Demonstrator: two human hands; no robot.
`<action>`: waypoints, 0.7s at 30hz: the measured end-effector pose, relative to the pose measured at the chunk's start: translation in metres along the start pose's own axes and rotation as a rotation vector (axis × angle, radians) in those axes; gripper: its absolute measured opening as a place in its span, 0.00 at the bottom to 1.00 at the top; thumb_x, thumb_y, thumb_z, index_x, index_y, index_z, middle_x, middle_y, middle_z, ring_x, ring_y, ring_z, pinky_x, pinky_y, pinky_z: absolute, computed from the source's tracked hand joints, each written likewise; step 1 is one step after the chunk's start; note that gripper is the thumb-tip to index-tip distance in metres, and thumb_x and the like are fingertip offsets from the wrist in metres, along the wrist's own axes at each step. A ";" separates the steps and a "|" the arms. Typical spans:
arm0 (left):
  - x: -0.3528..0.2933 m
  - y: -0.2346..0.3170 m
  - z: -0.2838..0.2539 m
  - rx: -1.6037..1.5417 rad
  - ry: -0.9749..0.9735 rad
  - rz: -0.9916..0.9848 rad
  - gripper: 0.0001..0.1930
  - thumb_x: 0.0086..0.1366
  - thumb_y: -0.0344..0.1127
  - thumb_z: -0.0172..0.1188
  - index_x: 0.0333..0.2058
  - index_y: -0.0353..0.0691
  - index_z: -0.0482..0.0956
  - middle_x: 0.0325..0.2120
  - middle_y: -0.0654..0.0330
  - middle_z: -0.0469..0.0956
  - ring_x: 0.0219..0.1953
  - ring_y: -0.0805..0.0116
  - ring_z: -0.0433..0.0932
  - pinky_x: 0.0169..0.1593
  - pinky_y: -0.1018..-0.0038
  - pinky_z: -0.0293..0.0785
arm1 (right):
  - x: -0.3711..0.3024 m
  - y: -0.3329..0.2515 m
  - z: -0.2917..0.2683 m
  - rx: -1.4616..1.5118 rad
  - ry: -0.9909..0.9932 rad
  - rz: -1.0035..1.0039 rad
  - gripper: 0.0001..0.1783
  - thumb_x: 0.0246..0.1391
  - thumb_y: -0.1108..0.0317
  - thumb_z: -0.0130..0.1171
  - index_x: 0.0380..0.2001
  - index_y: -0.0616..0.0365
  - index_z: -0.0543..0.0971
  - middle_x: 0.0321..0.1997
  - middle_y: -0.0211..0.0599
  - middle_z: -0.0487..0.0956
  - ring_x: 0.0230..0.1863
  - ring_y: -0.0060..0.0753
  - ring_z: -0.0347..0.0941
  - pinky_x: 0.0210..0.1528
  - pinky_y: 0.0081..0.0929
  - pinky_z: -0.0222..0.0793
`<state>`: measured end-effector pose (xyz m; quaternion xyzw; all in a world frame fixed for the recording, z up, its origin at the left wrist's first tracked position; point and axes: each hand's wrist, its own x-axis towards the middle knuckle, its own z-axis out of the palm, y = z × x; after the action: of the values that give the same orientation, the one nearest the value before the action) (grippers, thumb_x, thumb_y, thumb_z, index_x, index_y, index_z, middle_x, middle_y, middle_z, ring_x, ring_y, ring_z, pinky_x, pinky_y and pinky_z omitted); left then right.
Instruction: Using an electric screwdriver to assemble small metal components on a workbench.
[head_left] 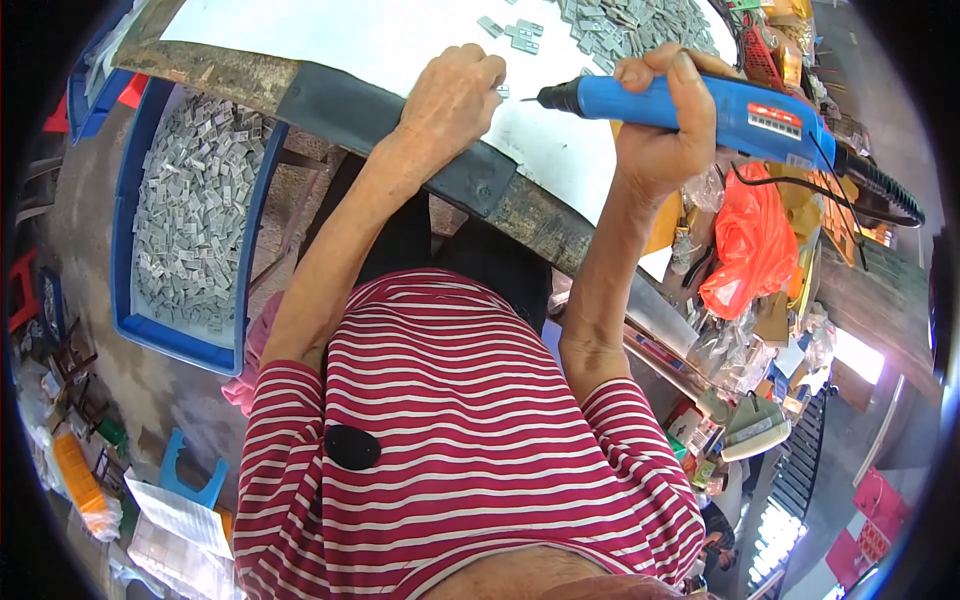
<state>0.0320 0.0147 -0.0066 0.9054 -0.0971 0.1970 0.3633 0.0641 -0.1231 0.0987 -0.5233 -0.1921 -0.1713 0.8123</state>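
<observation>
Pinched in the fingertips of my left hand (450,105) is a small grey metal piece (503,91), mostly hidden by the fingers, above the white-covered worktop (400,28). My right hand (660,145) is closed around a blue corded power tool (735,112), perhaps a rotary tool or electric screwdriver. Its black nose and thin bit (528,100) point left at the piece, with a small gap between them. Beyond my hands lie a few flat grey metal pieces (524,36) and a large heap of similar pieces (635,28).
A blue bin (122,250) full of grey pieces stands left of my left arm. A dark pad (345,108) covers part of the table's worn wooden edge. The tool's black cord (880,190) trails right, near a red plastic bag (752,240).
</observation>
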 end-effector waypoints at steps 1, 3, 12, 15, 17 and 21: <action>0.000 -0.001 0.001 -0.004 0.001 -0.004 0.06 0.52 0.28 0.58 0.29 0.34 0.74 0.25 0.54 0.70 0.31 0.60 0.70 0.37 0.68 0.68 | 0.000 0.001 -0.004 -0.095 -0.095 0.019 0.10 0.44 0.77 0.52 0.33 0.62 0.69 0.24 0.45 0.73 0.19 0.35 0.67 0.27 0.36 0.66; 0.000 0.000 0.001 0.001 0.034 0.006 0.06 0.51 0.29 0.59 0.29 0.34 0.75 0.25 0.55 0.70 0.30 0.60 0.70 0.36 0.68 0.68 | 0.003 0.006 0.004 -0.041 -0.103 0.009 0.08 0.43 0.78 0.51 0.31 0.64 0.69 0.23 0.45 0.73 0.18 0.34 0.68 0.26 0.36 0.67; 0.003 0.004 -0.003 -0.007 -0.022 -0.074 0.07 0.50 0.28 0.61 0.28 0.35 0.75 0.24 0.56 0.70 0.30 0.60 0.71 0.36 0.67 0.67 | 0.007 0.024 0.017 -0.115 -0.238 -0.120 0.05 0.41 0.78 0.55 0.24 0.71 0.72 0.20 0.46 0.72 0.17 0.33 0.71 0.23 0.31 0.71; 0.003 0.005 -0.003 -0.021 -0.031 -0.098 0.07 0.50 0.28 0.61 0.27 0.34 0.74 0.24 0.55 0.70 0.31 0.59 0.71 0.36 0.67 0.67 | 0.007 0.028 0.016 -0.154 -0.242 -0.129 0.04 0.43 0.78 0.54 0.24 0.71 0.73 0.21 0.46 0.73 0.18 0.32 0.71 0.23 0.29 0.72; 0.003 0.005 -0.004 -0.017 -0.027 -0.096 0.07 0.50 0.28 0.61 0.28 0.34 0.74 0.24 0.55 0.71 0.30 0.59 0.71 0.36 0.66 0.67 | 0.010 0.035 0.010 -0.352 -0.423 -0.455 0.04 0.45 0.78 0.53 0.24 0.70 0.74 0.23 0.46 0.73 0.19 0.31 0.72 0.23 0.27 0.72; 0.003 0.004 -0.003 -0.023 -0.010 -0.081 0.06 0.49 0.27 0.61 0.27 0.34 0.74 0.24 0.55 0.71 0.30 0.58 0.71 0.36 0.66 0.67 | 0.011 0.038 0.010 -0.324 -0.446 -0.456 0.04 0.47 0.78 0.52 0.25 0.68 0.76 0.25 0.46 0.73 0.19 0.30 0.72 0.24 0.26 0.72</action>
<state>0.0323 0.0135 -0.0013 0.9052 -0.0643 0.1765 0.3811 0.0903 -0.1003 0.0780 -0.6137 -0.4468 -0.2580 0.5977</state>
